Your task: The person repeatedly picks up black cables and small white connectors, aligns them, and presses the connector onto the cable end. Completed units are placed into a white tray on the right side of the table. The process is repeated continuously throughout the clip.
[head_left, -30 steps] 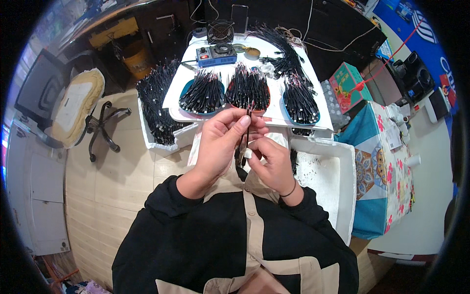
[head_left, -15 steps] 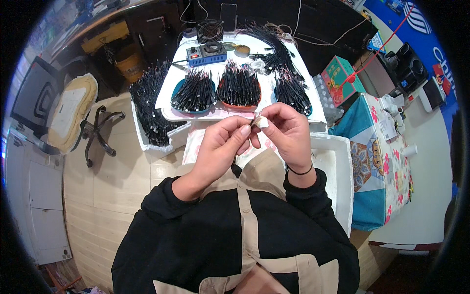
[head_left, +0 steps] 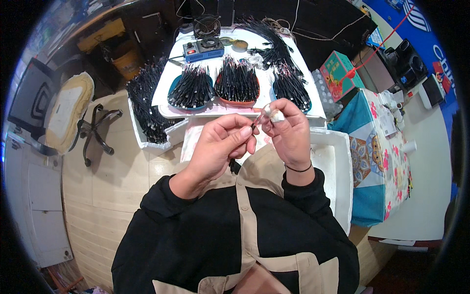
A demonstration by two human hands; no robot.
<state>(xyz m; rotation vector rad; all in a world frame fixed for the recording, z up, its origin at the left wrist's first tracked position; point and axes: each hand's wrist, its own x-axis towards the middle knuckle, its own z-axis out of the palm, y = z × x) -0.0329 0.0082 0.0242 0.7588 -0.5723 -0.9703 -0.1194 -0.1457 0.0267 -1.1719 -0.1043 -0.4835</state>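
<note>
In front of my chest, my left hand (head_left: 223, 139) is closed, its thumb and forefinger pinching a thin black cable (head_left: 235, 167). The cable's dark lower end hangs below the palm. Thin reddish wires (head_left: 256, 119) stick out past those fingertips toward my right hand (head_left: 290, 130). That hand is curled, thumb and forefinger at the wire ends, and the exact contact is too small to make out. White wrapping (head_left: 277, 116) covers its thumb tip, with more white at the forefinger. Beyond both hands, several black cables stand bundled in an orange-rimmed bowl (head_left: 238, 103) and two blue ones.
On the white table (head_left: 164, 100) sit a blue soldering-type unit (head_left: 205, 50), a small fan (head_left: 207, 27), a round tin (head_left: 240, 45) and a loose cable heap (head_left: 274, 46). Foam boxes flank it; the left box (head_left: 152, 142) holds cables. An office chair (head_left: 71, 110) stands left.
My right hand has turned, and its fingertips have shifted slightly up and right from my left fingers. The reddish wires between the hands now show. My left hand still pinches the cable.
</note>
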